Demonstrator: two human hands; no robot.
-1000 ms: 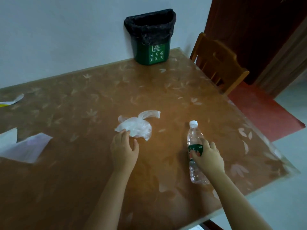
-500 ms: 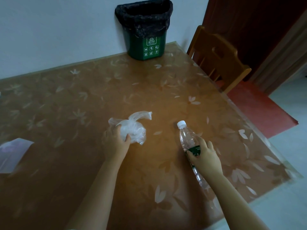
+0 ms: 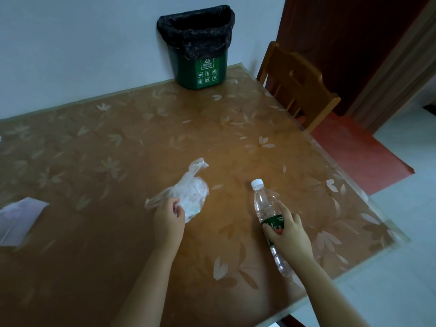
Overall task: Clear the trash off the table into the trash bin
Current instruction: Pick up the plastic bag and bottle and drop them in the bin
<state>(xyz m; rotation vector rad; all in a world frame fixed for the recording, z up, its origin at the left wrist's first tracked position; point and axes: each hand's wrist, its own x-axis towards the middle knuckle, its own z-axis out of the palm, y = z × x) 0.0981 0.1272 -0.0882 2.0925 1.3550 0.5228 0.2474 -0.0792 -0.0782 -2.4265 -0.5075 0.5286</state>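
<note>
A crumpled clear plastic bag point(image 3: 192, 190) is in the middle of the brown leaf-patterned table point(image 3: 118, 142), and my left hand point(image 3: 168, 220) pinches its near edge. My right hand point(image 3: 290, 234) is closed around the green label of a clear plastic bottle point(image 3: 265, 204) with a white cap, tilted with the cap pointing away from me. The green trash bin point(image 3: 200, 64) with a black liner stands at the table's far edge against the wall, well beyond both hands.
A white piece of paper point(image 3: 18, 218) lies at the table's left edge. A wooden chair point(image 3: 297, 86) stands at the far right side of the table, beside a dark door. The table's right and near edges are close to my right arm.
My left hand went from resting by the bag to gripping it and pulling it up. My right hand closed on the bottle and raised its cap end off the table.
</note>
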